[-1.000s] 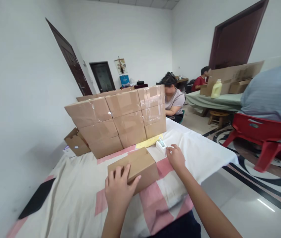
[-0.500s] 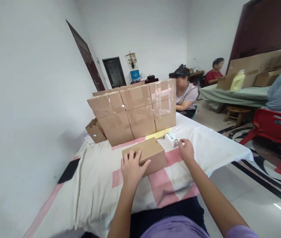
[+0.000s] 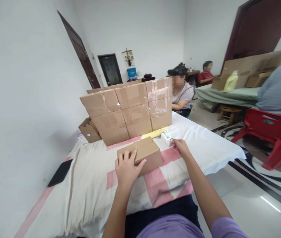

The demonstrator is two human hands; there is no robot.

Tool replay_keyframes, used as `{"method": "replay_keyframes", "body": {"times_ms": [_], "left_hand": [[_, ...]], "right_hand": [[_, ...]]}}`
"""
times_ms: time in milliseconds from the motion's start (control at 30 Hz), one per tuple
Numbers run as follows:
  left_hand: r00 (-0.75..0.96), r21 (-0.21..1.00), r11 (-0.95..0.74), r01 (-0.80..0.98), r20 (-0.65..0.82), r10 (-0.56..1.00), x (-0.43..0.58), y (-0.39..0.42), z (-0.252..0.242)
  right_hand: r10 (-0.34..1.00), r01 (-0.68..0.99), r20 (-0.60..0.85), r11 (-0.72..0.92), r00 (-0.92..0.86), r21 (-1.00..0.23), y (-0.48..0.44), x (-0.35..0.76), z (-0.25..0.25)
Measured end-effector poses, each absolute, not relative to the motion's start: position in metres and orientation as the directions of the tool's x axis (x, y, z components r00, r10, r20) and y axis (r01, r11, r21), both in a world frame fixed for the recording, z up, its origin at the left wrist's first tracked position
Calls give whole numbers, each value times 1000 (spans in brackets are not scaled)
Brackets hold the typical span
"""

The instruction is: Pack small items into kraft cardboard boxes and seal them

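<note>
A closed brown cardboard box (image 3: 145, 148) lies on the cloth in front of me. My left hand (image 3: 127, 165) rests on its left end, fingers spread over the top and thumb against the near side. Just right of the box stands a small white tape dispenser (image 3: 166, 139) with a pale roll in it. My right hand (image 3: 181, 147) is at the dispenser's near end, thumb and fingertips pinched together. What they pinch is too small to make out.
Behind the box rises a wall of stacked, taped cartons (image 3: 135, 110), with a yellow strip (image 3: 154, 133) at its foot. An open carton (image 3: 89, 130) stands left of it; a black flat object (image 3: 60, 172) lies at the left edge. One person (image 3: 182, 91) sits beyond the stack.
My right hand has come closer to the dispenser, its fingertips now at the near end. The left hand keeps its place on the box. The whole view has shifted slightly.
</note>
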State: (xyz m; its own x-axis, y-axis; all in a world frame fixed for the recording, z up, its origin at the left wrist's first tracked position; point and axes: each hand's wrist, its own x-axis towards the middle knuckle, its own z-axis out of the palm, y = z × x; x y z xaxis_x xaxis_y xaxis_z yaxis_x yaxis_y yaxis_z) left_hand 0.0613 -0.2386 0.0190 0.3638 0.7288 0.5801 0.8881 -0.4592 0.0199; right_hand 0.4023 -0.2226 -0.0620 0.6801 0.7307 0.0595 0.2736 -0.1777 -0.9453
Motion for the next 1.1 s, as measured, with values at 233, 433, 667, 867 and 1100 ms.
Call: {"method": "replay_keyframes", "body": {"times_ms": [233,433,667,867,1100], "left_hand": [[366,-35,-436,899,606,706,62,-237,17],[367,-59,-425,903,620,694,61,-237,14],[366,-66,-427,902,643,673,61,-233,11],[368,-75,-418,905,630,684,65,-233,11],[378,-89,-424,901,638,671,65,-234,11]], "right_hand": [[751,155,28,-100,659,-983,-223,397,-63],[744,131,5,-111,668,-985,-217,400,-72],[706,141,-58,-219,706,-965,-201,410,-89],[696,142,-119,-306,708,-941,-209,398,-74],[711,73,-245,-385,659,-920,-217,391,-50]]}}
